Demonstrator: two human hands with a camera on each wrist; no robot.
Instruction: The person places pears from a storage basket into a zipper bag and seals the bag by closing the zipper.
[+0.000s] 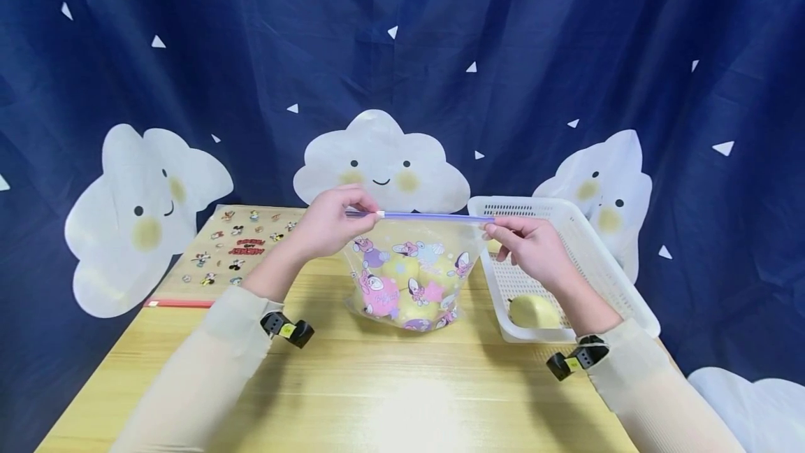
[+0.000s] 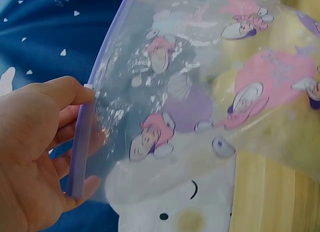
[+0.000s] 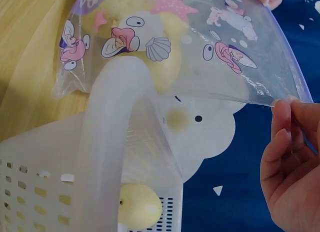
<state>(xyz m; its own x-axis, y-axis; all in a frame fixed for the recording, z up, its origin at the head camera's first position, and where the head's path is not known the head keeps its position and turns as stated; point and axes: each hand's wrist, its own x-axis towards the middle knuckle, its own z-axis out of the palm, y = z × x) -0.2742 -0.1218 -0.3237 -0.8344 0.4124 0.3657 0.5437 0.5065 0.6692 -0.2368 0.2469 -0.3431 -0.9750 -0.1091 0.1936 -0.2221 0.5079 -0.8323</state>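
A clear zip bag with pink and purple cartoon prints stands on the table, holding several round yellow fruits that look like pears. Along its top runs a purple zip strip, pulled straight. My left hand pinches the strip near its left end, at the white slider; in the left wrist view, thumb and fingers lie on either side of the strip. The top right corner of the bag is pinched by my right hand, thumb against forefinger, as the right wrist view also shows.
A white perforated basket stands to the right of the bag, with a yellow pear-like fruit near its front and another partly hidden behind my right hand. Flat at the back left lies a cartoon-printed bag with a red zip.
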